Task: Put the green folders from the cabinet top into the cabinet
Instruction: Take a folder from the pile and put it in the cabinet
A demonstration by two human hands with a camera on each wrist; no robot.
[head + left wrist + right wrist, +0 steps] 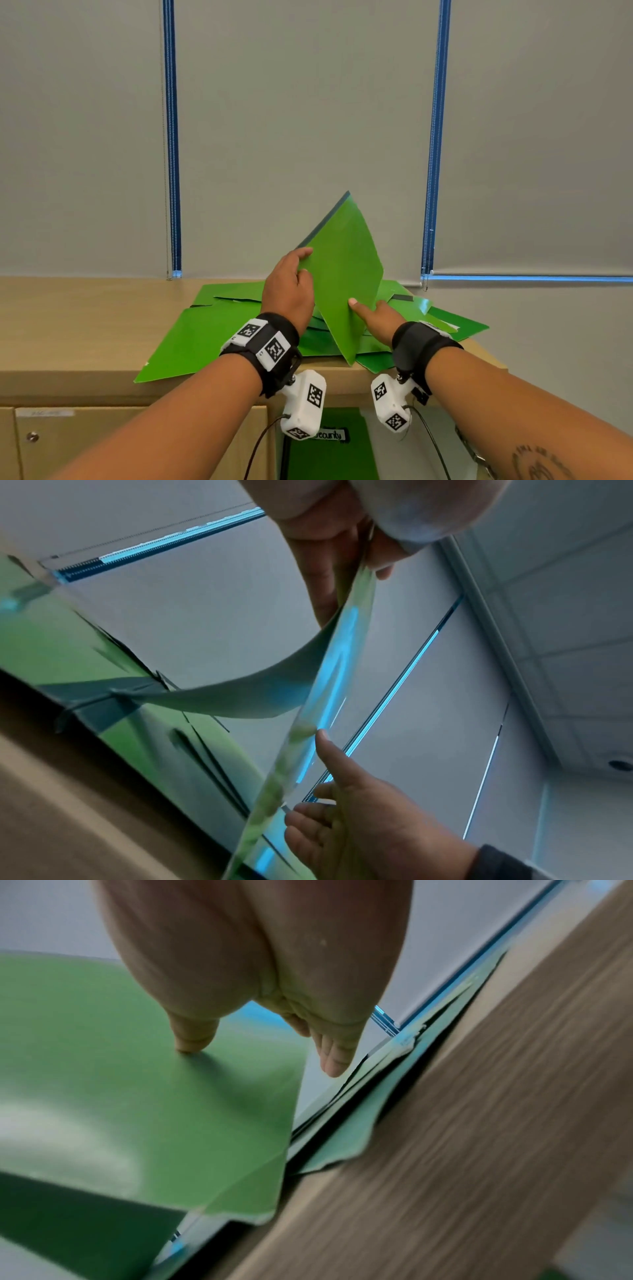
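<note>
Top folder [342, 267] pinched at edge by L hand [289, 291]; R hand [375, 317] fingers straight, steadying face. Lift clear of pile [191, 342] advised, w/o dragging others.

I see grey roller blinds [301, 120] filling the wall at twelve o'clock, blue daylight strips [435, 144] at their edges, and a panelled ceiling [565, 610] overhead.

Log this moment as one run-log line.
left hand: grips raised green folder | right hand: thumb touches it | other folders: on cabinet top
</note>
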